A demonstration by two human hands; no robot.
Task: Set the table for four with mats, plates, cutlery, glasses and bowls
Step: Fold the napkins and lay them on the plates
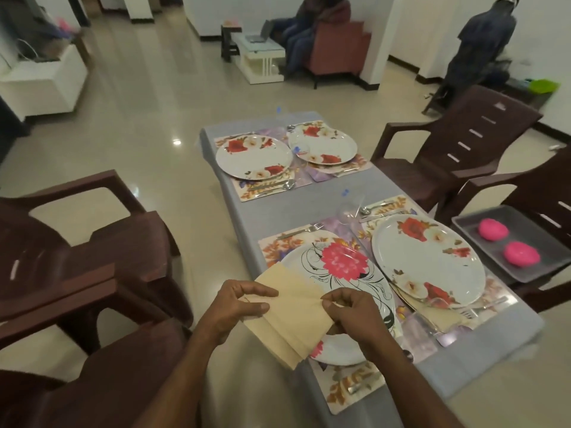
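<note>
While both my hands work over the nearest plate [343, 273], they grip one beige napkin [287, 316] between them. Left hand [244, 307]: thumb and fingers pinched on the napkin's left edge. Right hand [352, 313]: fingers curled closed, pinching its right fold. Napkin lies partly across the near plate's left rim, partly off the table edge.

Count on the grey tablecloth [349, 186]: four floral place mats, four plates. Near plate has a big pink bloom; the right-near plate [429, 257] and two far plates [253, 157] [324, 146] carry red flowers. Forks seen: one above the near plate [301, 230], one by the right-near plate's lower rim. Spoons: at least two, one below the far-left plate [289, 184]. Clear glasses: one between the near mats [350, 211]; others too faint to count surely.

Grey tray [463, 223] sits on a brown chair at right, holding two pink bowls [493, 230] [521, 254], just beside each other. Four brown plastic chairs in view.
</note>
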